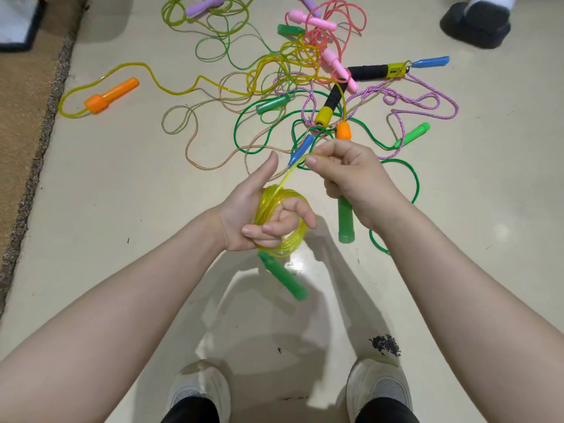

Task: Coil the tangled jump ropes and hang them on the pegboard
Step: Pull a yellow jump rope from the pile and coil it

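A clear yellow jump rope (pixel 270 206) is wound in a coil around the fingers of my left hand (pixel 253 215), thumb raised. One green handle (pixel 283 277) hangs below the coil. My right hand (pixel 351 178) pinches the rope's free strand above the coil and also grips the other green handle (pixel 345 222), which points down. Behind my hands lies a tangled pile of jump ropes (pixel 305 87) in green, pink, purple, yellow and beige on the floor. No pegboard is in view.
An orange handle (pixel 111 94) on a yellow rope lies apart at the left. A brown carpet edge (pixel 36 132) runs along the left. Another person's dark shoe (pixel 474 25) stands at the top right. My two white shoes (pixel 198 389) are at the bottom.
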The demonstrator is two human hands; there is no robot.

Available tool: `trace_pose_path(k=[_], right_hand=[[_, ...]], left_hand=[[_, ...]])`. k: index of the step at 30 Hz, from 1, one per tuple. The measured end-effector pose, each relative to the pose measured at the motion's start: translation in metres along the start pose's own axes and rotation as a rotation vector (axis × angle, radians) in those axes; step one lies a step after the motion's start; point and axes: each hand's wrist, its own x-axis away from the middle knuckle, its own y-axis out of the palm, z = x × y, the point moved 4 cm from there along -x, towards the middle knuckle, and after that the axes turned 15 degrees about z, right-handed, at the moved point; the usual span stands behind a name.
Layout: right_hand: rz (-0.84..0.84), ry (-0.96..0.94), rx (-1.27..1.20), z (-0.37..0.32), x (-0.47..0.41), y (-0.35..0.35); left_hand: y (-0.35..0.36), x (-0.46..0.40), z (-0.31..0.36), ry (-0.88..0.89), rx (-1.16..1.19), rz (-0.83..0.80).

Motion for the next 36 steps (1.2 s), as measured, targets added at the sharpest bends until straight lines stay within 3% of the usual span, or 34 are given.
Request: trace_pose_path(k=[2,4,8,13,19,23,26,28,33,36], right_hand=[[0.043,0.097,-0.02,0.018,0.0,-0.001],[-0.086,0.285,-0.121,0.038,0.009,0.005],[-0.325,0.541,-0.395,0.047,0.028,0.019],[-0.407,0.471,-0.432,0.036,0.023,0.025],[-0.39,0.148,-0.012,0.015,0.024,0.023],[-0.232,0.123,0.183,0.016,0.015,0.01],[-0.163,0.142,0.247,0.018,0.013,0.003],[-0.125,0.156,0.265,0.019,0.012,0.002],[-0.057,0.175,0.151,0.019,0.005,-0.005],[-0.044,0.196,0.06,0.022,0.004,-0.008]], left_hand=[[0.013,0.001,0.006,0.005,0.081,-0.212],[0.021,0.003,0.01,0.012,0.15,-0.335],[0.024,0.001,0.011,0.05,0.19,-0.373],[0.011,-0.001,0.009,0.042,0.225,-0.258],[0.009,0.0,0.01,0.101,0.091,0.066],[0.0,-0.005,0.013,0.089,-0.078,0.499],[-0.011,-0.008,0.013,0.134,-0.118,0.704],[-0.015,-0.01,0.012,0.188,-0.1,0.73],[-0.007,-0.009,0.007,0.246,0.001,0.532],[-0.011,-0.005,0.003,0.259,-0.096,0.471]])
